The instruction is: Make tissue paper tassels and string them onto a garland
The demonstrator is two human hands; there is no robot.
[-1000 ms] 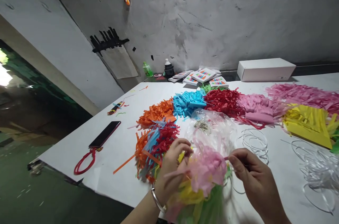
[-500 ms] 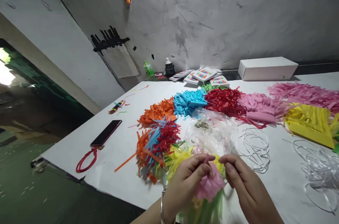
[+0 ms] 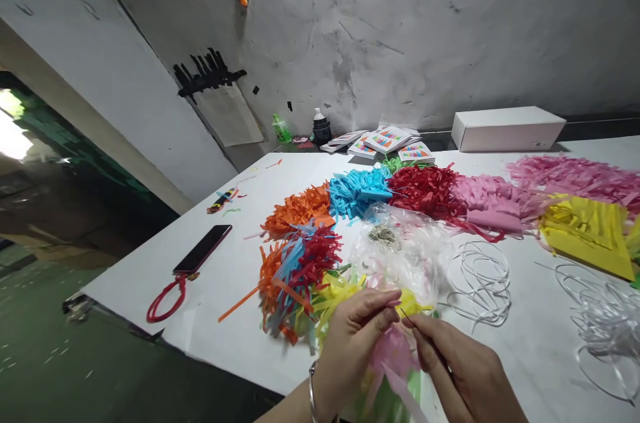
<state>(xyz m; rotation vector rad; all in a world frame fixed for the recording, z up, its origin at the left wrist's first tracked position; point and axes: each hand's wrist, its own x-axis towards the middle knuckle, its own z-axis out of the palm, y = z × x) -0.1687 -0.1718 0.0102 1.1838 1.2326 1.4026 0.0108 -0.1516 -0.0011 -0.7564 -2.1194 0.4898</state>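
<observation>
No writing can be read anywhere. The white printed cards [image 3: 387, 141] at twelve o'clock on the white table [image 3: 235, 276] show coloured shapes only; any lettering is too small.

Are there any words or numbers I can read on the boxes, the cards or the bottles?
No text can be read.
White cardboard box: small mark near its lower right, too small to read.
Stack of white cards with coloured triangle prints: only pictures show; any print is too small.
Green plastic bottle and black-and-white bottle: labels blurred.
Black phone with red cord: screen dark.
</observation>
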